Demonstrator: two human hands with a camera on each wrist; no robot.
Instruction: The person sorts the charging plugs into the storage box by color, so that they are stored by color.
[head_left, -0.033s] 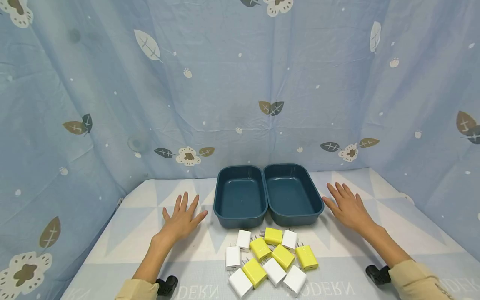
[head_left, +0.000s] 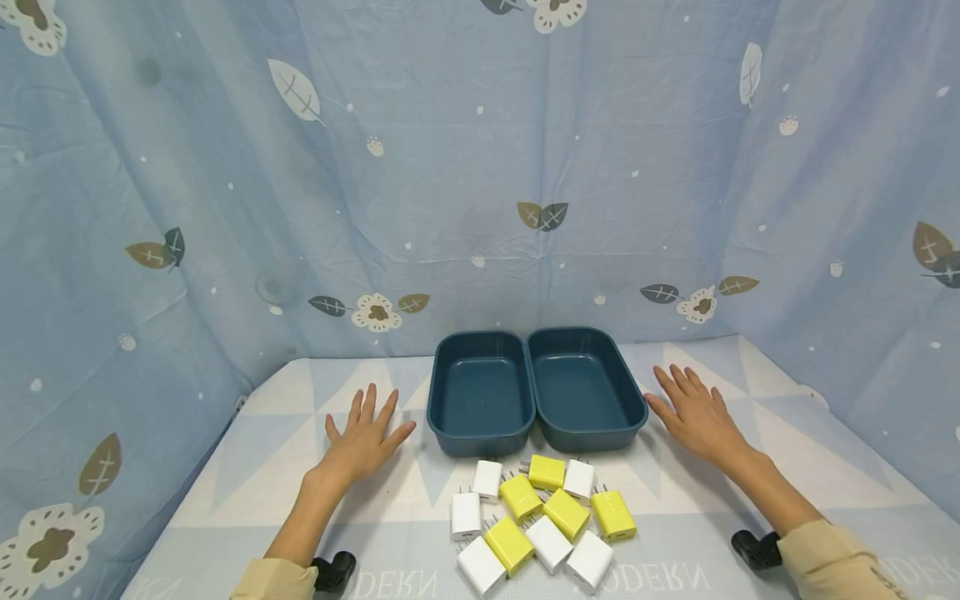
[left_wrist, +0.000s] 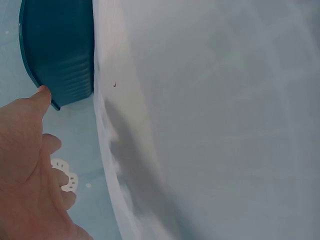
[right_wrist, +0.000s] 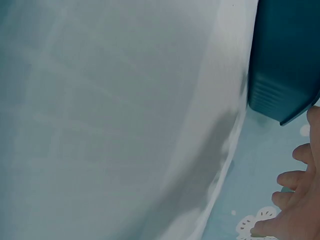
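Note:
My left hand (head_left: pixel 360 442) is held with fingers spread, left of two dark blue bins, and holds nothing. On the other side, my right hand (head_left: pixel 697 417) has its fingers extended beside the right bin (head_left: pixel 592 439) and is empty too. The left bin (head_left: pixel 483 446) stands against the right one, both with nothing inside. In front of them lies a cluster of white plug adapters (head_left: pixel 482 567) and yellow plug adapters (head_left: pixel 613 515), mixed together with metal prongs showing. Each wrist view has a hand, the left hand (left_wrist: pixel 25 160) and right hand (right_wrist: pixel 300 190), with a shadow on the tabletop.
A patterned cloth (head_left: pixel 255 475) in white and pale blue covers the table. Behind and at both sides hangs a light blue curtain (head_left: pixel 450 167) with leaf and flower prints. Black wrist mounts (head_left: pixel 335 572) sit on both forearms, near beige sleeves (head_left: pixel 277 579).

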